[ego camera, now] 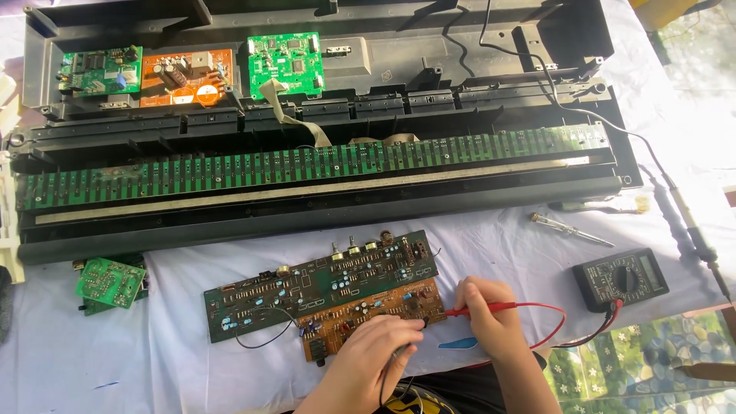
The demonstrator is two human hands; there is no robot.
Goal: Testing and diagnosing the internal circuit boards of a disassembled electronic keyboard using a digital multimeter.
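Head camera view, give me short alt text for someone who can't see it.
Two hands press multimeter probes to a brown circuit board: the right hand holds a red probe, the left hand a black one. A multimeter sits right; an opened keyboard chassis lies behind.

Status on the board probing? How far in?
Done: keyboard case lies open, long boards out on the cloth, multimeter wired up. In hand: right hand puts the red probe on the brown board; left hand holds the black lead there. Left: dark green board untouched.
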